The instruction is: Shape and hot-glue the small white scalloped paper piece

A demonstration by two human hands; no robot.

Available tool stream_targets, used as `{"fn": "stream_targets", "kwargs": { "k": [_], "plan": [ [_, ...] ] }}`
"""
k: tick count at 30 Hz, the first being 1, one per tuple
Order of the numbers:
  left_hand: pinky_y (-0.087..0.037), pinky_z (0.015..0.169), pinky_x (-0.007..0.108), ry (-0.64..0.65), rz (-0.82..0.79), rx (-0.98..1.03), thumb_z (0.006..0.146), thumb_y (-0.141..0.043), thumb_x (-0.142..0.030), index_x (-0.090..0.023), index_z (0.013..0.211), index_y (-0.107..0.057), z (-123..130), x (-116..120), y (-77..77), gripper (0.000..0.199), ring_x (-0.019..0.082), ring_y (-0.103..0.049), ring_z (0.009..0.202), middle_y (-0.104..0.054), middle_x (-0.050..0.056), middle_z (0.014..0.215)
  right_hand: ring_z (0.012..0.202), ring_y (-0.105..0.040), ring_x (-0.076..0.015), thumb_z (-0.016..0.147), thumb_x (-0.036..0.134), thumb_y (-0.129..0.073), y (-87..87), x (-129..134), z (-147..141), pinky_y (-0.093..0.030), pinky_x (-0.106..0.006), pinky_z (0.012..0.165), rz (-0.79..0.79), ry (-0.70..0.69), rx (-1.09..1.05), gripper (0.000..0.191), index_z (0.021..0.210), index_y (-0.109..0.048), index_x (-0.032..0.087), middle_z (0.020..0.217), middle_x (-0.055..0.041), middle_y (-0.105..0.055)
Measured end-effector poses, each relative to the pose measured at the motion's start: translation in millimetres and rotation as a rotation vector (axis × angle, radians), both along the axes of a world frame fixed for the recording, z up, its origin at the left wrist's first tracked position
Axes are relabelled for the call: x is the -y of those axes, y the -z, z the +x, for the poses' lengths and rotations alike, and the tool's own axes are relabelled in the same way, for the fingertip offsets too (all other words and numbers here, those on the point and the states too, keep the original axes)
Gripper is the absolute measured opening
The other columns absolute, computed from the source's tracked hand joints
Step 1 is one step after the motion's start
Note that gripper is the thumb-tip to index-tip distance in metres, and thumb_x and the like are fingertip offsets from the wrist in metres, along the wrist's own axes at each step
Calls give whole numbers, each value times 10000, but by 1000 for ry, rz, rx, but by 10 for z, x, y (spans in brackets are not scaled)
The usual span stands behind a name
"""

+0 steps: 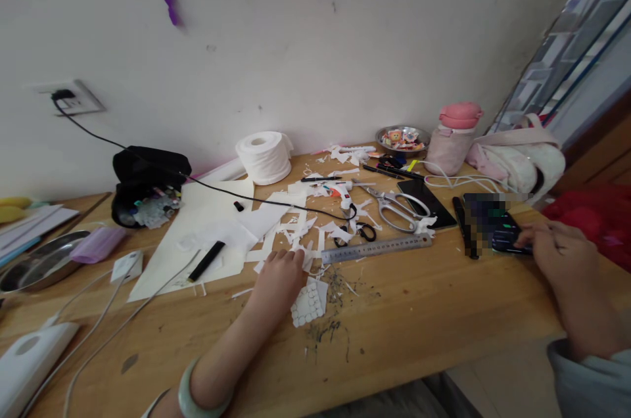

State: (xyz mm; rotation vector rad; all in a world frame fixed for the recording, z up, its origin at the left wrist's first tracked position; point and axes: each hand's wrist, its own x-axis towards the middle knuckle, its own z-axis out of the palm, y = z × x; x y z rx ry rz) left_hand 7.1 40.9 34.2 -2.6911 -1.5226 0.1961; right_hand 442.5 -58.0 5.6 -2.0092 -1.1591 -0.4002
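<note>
My left hand rests on the wooden table with its fingers curled down among paper scraps; anything beneath them is hidden. Just right of its wrist lies a small white paper piece with drawn rounded outlines. A steel ruler stretches away to the right, near black-handled scissors. At the right side, my right hand has bent fingers closed at the near right end of a dark smartphone. The phone is partly blurred by pixel blocks. A black pen lies left of it.
Behind stand a paper roll, a candy bowl and a pink bottle. Silver scissors and a dark tablet lie mid-right. A black cord crosses to a glue gun. A power strip sits front left.
</note>
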Motion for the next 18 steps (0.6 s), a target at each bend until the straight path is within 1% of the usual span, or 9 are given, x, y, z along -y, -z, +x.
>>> {"fn": "stream_targets", "kwargs": {
  "k": [3,7,10,13,16,18],
  "plan": [
    [-443,798,343,-2,-10,-35,790,-429,-87,-131,851,-593,12,5,-22,181,252,-606,868,-643,110,807,687,-610,-222,644,381,-349,15,0,22,-466,-384,752,-1,17,-21,341,373,-510,251,582,-39,-637],
    [-443,807,347,-8,-14,-46,801,-417,-86,-127,853,-597,18,8,-24,191,254,-607,877,-646,109,812,700,-609,-225,639,382,-346,2,-4,12,-462,-386,769,-9,9,-40,338,381,-520,248,597,-50,-635],
    [-442,805,353,-5,-15,-27,796,-424,-88,-127,849,-597,13,6,-12,185,255,-604,870,-647,113,816,700,-606,-231,614,373,-355,-21,-8,-8,-466,-386,742,-45,15,-58,310,388,-527,248,597,-53,-636],
    [-442,791,358,-6,-20,-22,786,-424,-80,-123,841,-596,10,0,-3,186,263,-601,866,-642,117,808,682,-610,-226,612,365,-359,-17,-8,-4,-471,-377,721,-14,3,-23,303,400,-538,245,588,-54,-635],
    [-441,796,365,-13,-36,-34,792,-417,-84,-116,844,-598,16,-4,-6,191,271,-599,876,-640,119,812,693,-612,-223,650,359,-343,8,-3,20,-472,-375,732,43,48,17,324,426,-545,239,578,-51,-628],
    [-442,804,368,-18,-43,-35,800,-410,-85,-114,851,-602,22,-5,-12,201,273,-600,882,-642,120,820,725,-611,-232,675,354,-327,13,-2,26,-471,-380,745,23,83,16,341,448,-553,236,578,-58,-627]
  ]
}}
